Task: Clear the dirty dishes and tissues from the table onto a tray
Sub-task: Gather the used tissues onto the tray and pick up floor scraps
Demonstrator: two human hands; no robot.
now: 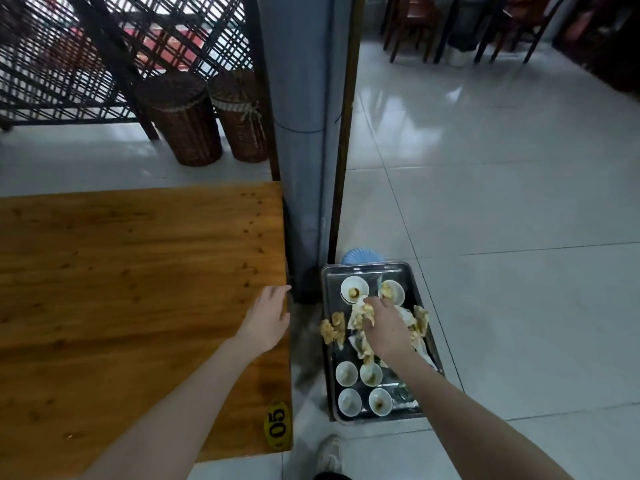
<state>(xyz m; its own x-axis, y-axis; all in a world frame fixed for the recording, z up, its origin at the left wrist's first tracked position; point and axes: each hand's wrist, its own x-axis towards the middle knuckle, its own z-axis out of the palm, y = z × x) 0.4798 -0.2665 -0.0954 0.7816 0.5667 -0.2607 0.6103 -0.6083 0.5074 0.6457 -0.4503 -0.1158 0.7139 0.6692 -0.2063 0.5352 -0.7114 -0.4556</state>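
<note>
The left hand (268, 318) lies flat at the right edge of the wooden table (121, 271), fingers loosely straight, holding nothing. The right hand (384, 329) reaches down into the stained tissues (333, 330) heaped mid-tray; whether its fingers grip any cannot be told. The metal tray (363, 267) sits beside the table on a blue stool (360, 256), with small white bowls (354, 289) at both ends

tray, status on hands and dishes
Left hand open at table edge. Right hand among tissues on tray, grip unclear. Bowls on tray. Nothing in the way.
</note>
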